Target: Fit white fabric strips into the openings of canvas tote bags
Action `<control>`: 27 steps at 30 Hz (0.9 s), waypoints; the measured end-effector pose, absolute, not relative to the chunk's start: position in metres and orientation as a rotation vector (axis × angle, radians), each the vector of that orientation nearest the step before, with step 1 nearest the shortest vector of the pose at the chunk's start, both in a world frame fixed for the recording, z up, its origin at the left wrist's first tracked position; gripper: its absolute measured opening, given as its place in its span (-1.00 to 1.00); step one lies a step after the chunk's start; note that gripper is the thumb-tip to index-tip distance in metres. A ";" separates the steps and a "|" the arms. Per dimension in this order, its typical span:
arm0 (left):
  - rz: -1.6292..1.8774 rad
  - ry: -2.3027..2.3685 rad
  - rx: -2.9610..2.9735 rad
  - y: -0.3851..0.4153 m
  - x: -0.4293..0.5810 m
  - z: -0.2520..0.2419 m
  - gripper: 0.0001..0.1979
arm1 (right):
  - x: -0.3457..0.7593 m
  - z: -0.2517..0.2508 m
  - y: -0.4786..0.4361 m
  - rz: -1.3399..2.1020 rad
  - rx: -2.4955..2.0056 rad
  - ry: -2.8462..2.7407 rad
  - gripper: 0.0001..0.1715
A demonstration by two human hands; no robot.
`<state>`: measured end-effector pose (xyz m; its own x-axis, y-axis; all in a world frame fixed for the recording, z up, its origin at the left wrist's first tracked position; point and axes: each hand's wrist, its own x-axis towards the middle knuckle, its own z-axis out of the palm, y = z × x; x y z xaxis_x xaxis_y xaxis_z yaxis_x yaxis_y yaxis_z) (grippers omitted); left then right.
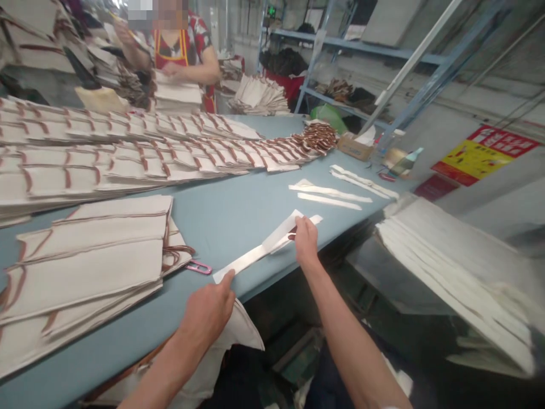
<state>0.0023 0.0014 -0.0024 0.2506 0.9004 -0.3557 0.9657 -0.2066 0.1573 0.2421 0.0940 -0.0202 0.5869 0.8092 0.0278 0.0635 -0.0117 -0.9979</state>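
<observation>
A long white cardboard strip (259, 250) lies near the front edge of the blue table (230, 216). My right hand (305, 238) pinches its far end, fingers closed on it. My left hand (208, 312) presses a fingertip on the strip's near end, the other fingers curled. A pink clip (199, 267) lies just left of the strip. A stack of cream fabric bags with brown trim (85, 267) sits to the left of my left hand.
Rows of overlapping bags (128, 153) cover the table's far side. More white strips (336, 193) lie to the right. A pile of cream sheets (451, 267) sits off the table at right. Another person (179, 51) works at the far end. Metal shelving (361, 57) stands behind.
</observation>
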 end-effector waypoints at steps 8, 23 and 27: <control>-0.326 1.694 2.177 0.005 0.002 0.000 -0.48 | 0.321 -0.017 0.148 0.662 -1.406 -0.443 -0.70; -0.221 1.742 2.178 0.000 -0.006 -0.028 -0.44 | 0.388 0.044 0.201 0.554 -1.340 -0.288 -0.70; 0.205 1.832 2.061 -0.007 -0.020 -0.040 -0.44 | 0.356 0.066 0.175 0.683 -1.272 -0.377 -0.72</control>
<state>-0.0197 -0.0067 -0.0397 0.1423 0.9803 -0.1367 0.9259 -0.0830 0.3686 0.3556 0.1752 0.0655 0.7482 0.6547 -0.1074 -0.2574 0.1372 -0.9565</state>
